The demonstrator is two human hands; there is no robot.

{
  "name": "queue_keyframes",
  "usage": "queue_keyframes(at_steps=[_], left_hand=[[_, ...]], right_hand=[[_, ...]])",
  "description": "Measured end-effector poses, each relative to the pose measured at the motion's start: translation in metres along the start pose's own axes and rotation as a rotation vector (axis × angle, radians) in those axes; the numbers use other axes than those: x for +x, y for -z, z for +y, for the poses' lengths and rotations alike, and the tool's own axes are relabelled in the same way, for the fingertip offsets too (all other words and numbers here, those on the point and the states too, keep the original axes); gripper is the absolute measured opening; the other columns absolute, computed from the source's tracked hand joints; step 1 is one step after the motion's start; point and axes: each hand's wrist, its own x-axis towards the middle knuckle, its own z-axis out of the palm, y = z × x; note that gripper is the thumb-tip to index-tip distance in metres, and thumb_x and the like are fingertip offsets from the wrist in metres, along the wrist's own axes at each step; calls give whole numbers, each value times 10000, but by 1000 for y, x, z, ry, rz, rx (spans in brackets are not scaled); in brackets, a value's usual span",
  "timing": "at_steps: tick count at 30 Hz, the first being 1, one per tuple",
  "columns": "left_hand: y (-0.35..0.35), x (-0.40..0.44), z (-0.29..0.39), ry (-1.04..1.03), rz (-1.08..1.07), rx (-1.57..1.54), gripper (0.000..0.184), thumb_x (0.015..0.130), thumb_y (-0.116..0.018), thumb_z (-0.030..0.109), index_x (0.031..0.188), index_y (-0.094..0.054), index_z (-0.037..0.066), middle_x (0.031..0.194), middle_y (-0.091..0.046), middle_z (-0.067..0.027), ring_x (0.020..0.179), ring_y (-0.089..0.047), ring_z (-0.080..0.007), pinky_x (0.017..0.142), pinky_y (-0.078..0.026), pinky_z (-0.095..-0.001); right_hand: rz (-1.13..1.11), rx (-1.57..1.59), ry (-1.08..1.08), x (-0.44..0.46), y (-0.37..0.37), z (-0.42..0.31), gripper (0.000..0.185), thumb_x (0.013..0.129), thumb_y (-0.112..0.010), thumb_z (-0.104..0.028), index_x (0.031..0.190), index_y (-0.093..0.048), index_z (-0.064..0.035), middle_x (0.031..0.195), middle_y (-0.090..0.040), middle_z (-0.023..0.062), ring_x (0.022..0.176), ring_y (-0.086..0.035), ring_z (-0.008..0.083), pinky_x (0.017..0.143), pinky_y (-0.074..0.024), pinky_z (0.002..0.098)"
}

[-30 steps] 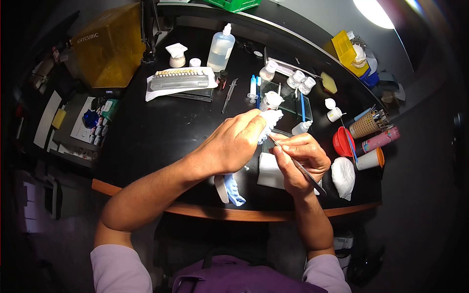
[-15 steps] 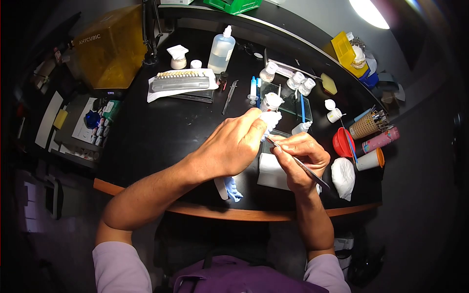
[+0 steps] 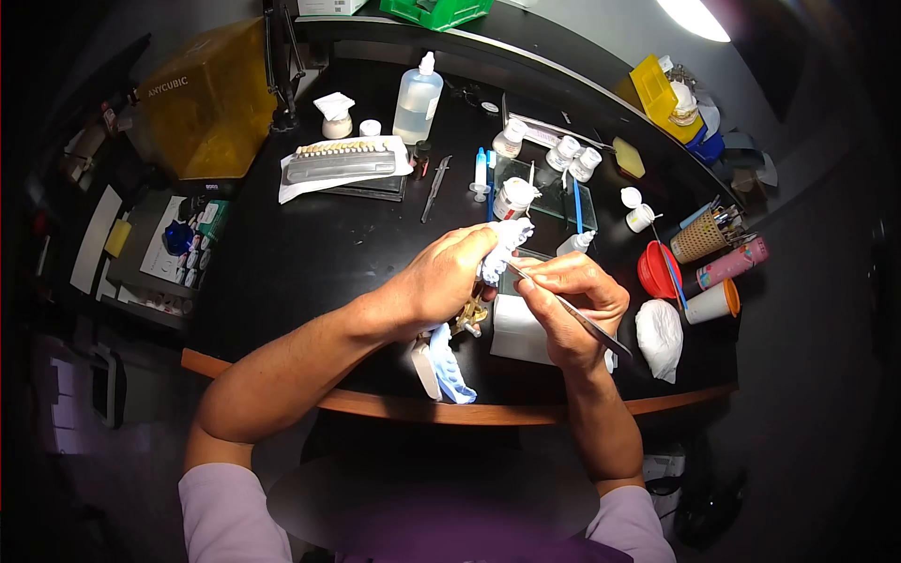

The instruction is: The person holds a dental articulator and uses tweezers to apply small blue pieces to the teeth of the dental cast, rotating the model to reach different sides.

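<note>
My left hand [image 3: 434, 286] is closed around a white and pale blue dental model [image 3: 504, 248], which it holds up over the desk. Below that hand a brass-coloured articulator [image 3: 469, 315] shows in part. Near the desk's front edge is another pale blue dental model [image 3: 452, 368] on a light base; whether it joins the articulator I cannot tell. In a pen-like grip, my right hand [image 3: 580, 302] holds a slim metal hand instrument [image 3: 593, 328]. Its tip is at the right side of the raised model; contact is too small to make out.
Behind the hands stand a white jar [image 3: 514, 199], a glass slab [image 3: 554, 195] and a dropper bottle [image 3: 575, 243]. A shade guide [image 3: 340, 164], a scalpel [image 3: 435, 190] and a clear bottle [image 3: 417, 98] are farther left. At right are a red bowl [image 3: 657, 272] and crumpled white tissue [image 3: 659, 341].
My left hand has shifted left and turned, bringing more of the raised model and the brass articulator into view. The lower blue model shows more fully. My right hand has barely moved.
</note>
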Motion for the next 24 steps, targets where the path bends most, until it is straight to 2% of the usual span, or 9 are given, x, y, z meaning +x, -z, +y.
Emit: queue_keyframes(at_steps=[1, 3, 7, 10, 13, 16, 19, 22, 24], left_hand=[[-2, -1, 1, 24, 23, -25, 403, 1056, -303, 255, 1161, -588, -10, 935, -605, -87, 801, -589, -129, 690, -498, -280], [3, 4, -12, -238, 72, 331, 392, 1050, -308, 236, 1152, -583, -25, 945, -603, -99, 843, -594, -155, 736, -493, -306], [6, 4, -21, -507, 168, 785, 355, 1031, -335, 189, 1141, -568, -55, 969, -591, -142, 903, -599, -249, 821, -473, -362], [7, 4, -24, -559, 166, 807, 324, 1017, -346, 147, 1130, -561, -67, 982, -582, -181, 902, -594, -322, 835, -474, -391], [6, 2, -14, -321, 91, 575, 307, 1007, -357, 119, 1130, -558, -78, 1037, -592, -213, 929, -596, -372, 844, -477, -410], [2, -5, -2, -351, 133, 839, 299, 1003, -370, 104, 1131, -554, -95, 1084, -606, -230, 939, -612, -390, 839, -490, -418], [2, -5, -8, -456, 194, 904, 283, 995, -396, 90, 1130, -557, -99, 1087, -612, -234, 915, -627, -395, 817, -505, -415], [6, 1, -17, -749, 259, 985, 264, 978, -417, 63, 1125, -565, -98, 1033, -609, -222, 855, -633, -369, 798, -513, -407], [7, 1, -14, -639, 192, 854, 254, 962, -436, 45, 1126, -571, -95, 1007, -603, -210, 840, -632, -356, 786, -516, -404]], right_hand=[[-1, -2, -4, 0, 0, 1, 124, 776, -722, 129, 852, -694, 36, 849, -697, 162, 873, -728, 252, 824, -585, 355], [-13, -29, -5, 0, 1, 0, 124, 773, -723, 128, 852, -695, 36, 843, -699, 161, 873, -731, 256, 818, -586, 353], [-35, -88, 32, 4, -1, -5, 119, 768, -725, 125, 843, -696, 36, 828, -703, 159, 868, -736, 259, 817, -594, 359], [-33, -92, 42, 4, -1, -6, 116, 767, -724, 124, 838, -699, 35, 824, -706, 160, 858, -736, 255, 823, -599, 368], [-43, -100, 22, 4, 0, -7, 116, 767, -723, 125, 838, -700, 36, 819, -703, 158, 842, -733, 249, 828, -601, 381], [-69, -93, 10, 6, 0, -6, 109, 769, -721, 125, 832, -697, 40, 807, -698, 155, 822, -728, 243, 833, -603, 397], [-56, -59, 10, 5, 0, -4, 109, 775, -719, 128, 833, -690, 41, 808, -688, 150, 818, -724, 240, 846, -601, 410], [-7, 32, 14, 2, -5, -1, 123, 784, -714, 137, 850, -678, 41, 831, -676, 148, 833, -720, 240, 864, -597, 410], [17, 71, 20, -1, -6, 0, 135, 788, -709, 146, 863, -669, 41, 849, -668, 148, 851, -720, 243, 868, -593, 397]])
